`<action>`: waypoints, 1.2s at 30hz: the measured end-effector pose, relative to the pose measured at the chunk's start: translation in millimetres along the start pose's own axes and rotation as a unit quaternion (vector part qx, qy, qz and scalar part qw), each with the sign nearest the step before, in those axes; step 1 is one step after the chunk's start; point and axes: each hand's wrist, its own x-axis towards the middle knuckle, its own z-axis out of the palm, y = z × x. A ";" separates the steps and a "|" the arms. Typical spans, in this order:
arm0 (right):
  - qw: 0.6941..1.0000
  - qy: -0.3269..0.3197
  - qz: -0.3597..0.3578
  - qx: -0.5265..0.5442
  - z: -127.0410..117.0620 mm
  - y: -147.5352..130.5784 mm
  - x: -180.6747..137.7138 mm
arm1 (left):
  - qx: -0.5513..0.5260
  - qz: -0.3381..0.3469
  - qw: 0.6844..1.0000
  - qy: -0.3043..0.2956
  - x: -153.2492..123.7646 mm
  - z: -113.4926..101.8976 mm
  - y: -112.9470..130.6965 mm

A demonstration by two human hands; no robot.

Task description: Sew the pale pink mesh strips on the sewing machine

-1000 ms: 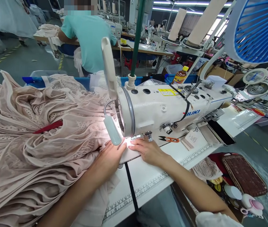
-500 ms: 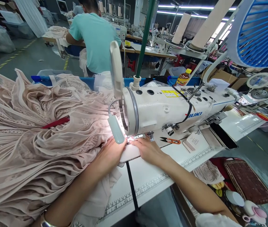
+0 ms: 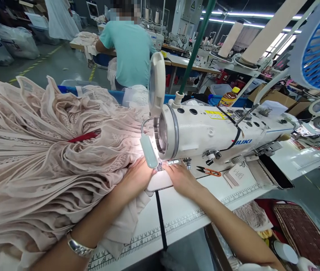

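A white sewing machine [image 3: 194, 131] stands on the table with its head over both hands. My left hand [image 3: 140, 175] is by the presser foot [image 3: 160, 165], fingers closed on the edge of beige lace-trimmed fabric [image 3: 49, 169]. That fabric lies in a big gathered heap to the left, and a red strip [image 3: 83, 137] shows among its folds. My right hand [image 3: 181, 176] is on the other side of the foot, fingertips pinched close to the needle; what they hold is too small to make out. A grey-green lamp [image 3: 148, 150] lights the spot and partly covers the left fingertips.
Orange thread snips [image 3: 209, 171] and paper labels [image 3: 235, 175] lie right of my hand. A printed ruler [image 3: 174, 227] runs along the table's front edge. A bottle [image 3: 229, 97] stands behind the machine, a blue fan [image 3: 318, 45] at upper right. A person in a turquoise shirt [image 3: 127, 52] sits ahead.
The view has shifted, so everything sits further right in the picture. Both hands stay at the presser foot, and more of the left wrist's watch shows.
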 end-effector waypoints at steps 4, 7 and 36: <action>0.999 -0.005 0.040 0.019 2.9 2.8 2.5 | 0.093 0.003 0.995 0.041 -5.9 4.0 8.3; 0.997 -0.001 0.069 0.014 6.5 4.3 7.4 | 0.168 0.068 0.983 0.035 -11.8 4.0 16.6; 0.996 -0.034 0.077 -0.026 -8.9 -9.9 4.5 | 0.065 0.051 0.995 0.054 -2.4 1.6 9.0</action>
